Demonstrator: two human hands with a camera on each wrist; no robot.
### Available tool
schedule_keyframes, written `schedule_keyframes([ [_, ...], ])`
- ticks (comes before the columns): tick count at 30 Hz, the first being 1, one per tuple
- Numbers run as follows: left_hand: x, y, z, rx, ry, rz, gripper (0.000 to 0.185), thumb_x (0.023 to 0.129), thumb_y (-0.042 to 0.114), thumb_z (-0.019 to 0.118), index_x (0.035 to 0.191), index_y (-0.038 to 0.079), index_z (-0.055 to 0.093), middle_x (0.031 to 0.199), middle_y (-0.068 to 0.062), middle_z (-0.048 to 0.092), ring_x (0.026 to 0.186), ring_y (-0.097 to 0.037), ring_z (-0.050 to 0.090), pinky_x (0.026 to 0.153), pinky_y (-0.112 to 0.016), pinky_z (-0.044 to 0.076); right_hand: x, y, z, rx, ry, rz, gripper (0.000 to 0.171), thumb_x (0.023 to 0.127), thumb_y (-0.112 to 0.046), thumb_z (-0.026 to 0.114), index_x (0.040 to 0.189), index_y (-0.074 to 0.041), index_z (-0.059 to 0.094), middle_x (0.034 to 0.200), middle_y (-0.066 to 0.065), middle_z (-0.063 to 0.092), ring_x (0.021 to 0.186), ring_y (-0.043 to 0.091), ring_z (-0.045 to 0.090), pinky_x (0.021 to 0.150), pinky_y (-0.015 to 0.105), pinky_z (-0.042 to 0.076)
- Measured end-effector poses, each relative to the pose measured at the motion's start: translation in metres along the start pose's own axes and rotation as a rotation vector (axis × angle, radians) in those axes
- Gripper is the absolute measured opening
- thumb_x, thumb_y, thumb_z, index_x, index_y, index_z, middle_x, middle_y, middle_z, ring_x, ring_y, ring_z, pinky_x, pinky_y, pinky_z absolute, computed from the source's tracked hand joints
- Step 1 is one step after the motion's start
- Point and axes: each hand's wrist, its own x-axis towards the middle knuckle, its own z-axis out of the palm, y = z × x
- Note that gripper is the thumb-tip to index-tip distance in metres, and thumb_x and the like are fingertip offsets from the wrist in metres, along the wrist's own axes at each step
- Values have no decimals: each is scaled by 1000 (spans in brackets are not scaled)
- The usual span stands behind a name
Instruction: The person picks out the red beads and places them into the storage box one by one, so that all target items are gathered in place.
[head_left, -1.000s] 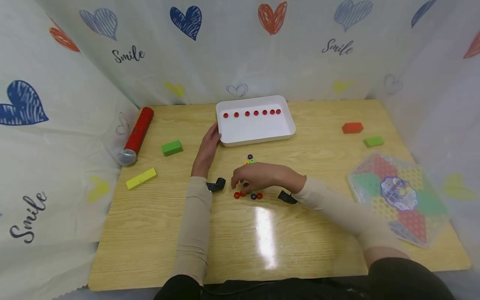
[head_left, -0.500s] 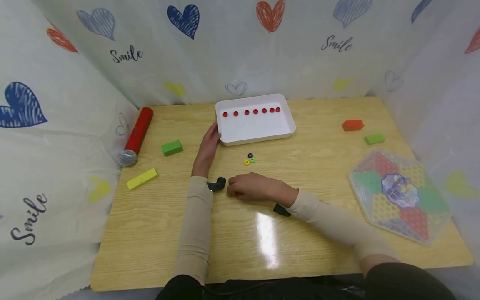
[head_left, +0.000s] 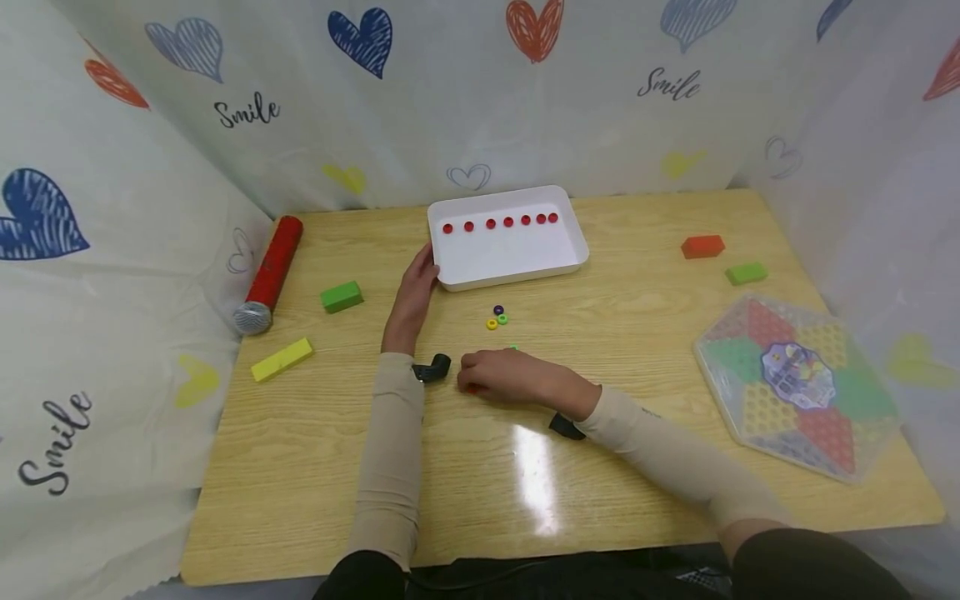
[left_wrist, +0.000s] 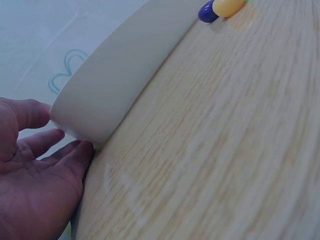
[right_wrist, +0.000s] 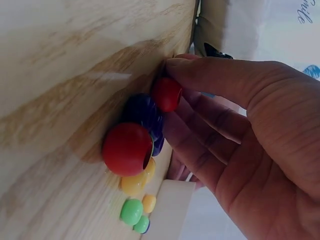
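Slid slightly left since a second ago (right hand (head_left: pixel 517 377)), now pinching a red bead (right_wrist: pixel 166 94) on the table beside loose beads (right_wrist: pixel 131 148); left hand (head_left: pixel 415 293), fingers relaxed, steadying tray (head_left: pixel 517 258); seven reds (head_left: pixel 501 222) placed, several left.

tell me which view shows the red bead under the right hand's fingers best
The right wrist view: the small red bead sits plainly at the fingertips of the right hand. The head view shows only a red sliver beneath that hand. The left wrist view misses it.
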Motion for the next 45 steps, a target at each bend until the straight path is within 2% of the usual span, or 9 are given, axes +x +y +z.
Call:
schedule_keyframes([
  [4,0,0,0,11,8,-19,54,104,8,38,155,14,21,160,-2,22,145,-11,23,117,-28,24,-1,-2,1,47,-3,11,12,93,-10,63,101,-16,68,92,-3,57,79,9,52,64,22,46],
  [12,12,-18,-6,13,45,11,52,104,13,40,154,20,26,157,3,27,142,-6,27,116,-26,26,-2,-1,2,118,22,12,14,93,-12,63,104,-16,69,96,-4,58,82,7,51,70,20,47],
  [18,12,-18,-5,6,50,9,52,104,13,40,154,19,27,158,2,27,142,-7,27,116,-25,26,-3,1,3,166,41,7,14,92,-10,64,104,-15,70,98,-4,59,84,7,52,73,21,47],
  [22,12,-18,-6,4,51,9,52,104,12,40,153,19,27,157,2,28,142,-7,27,116,-26,26,-4,7,2,258,77,5,14,92,-11,65,104,-13,71,100,-5,60,85,6,55,76,20,48],
  [27,13,-18,-6,5,52,16,52,104,13,40,153,19,28,157,2,28,142,-7,28,116,-27,26,-7,21,-6,416,152,25,16,93,-12,64,107,-11,70,104,-6,61,88,5,58,79,21,51],
  [32,14,-18,-6,14,48,11,52,104,14,40,153,19,27,157,3,28,141,-7,28,116,-27,26,-13,36,-20,556,282,52,19,91,-6,63,110,-6,67,106,-2,63,94,10,61,82,25,55],
  [38,15,-18,-6,6,44,10,51,104,13,40,153,19,27,157,3,28,142,-6,27,116,-27,26,-19,49,-41,589,393,106,21,91,-9,66,112,-10,66,108,0,63,99,14,61,84,28,56],
  [45,15,-18,-5,-12,36,18,51,104,12,39,153,18,27,157,2,27,142,-7,27,116,-27,26,-16,65,-56,661,444,144,23,90,-8,67,113,-6,65,109,5,61,101,17,61,85,28,56],
])
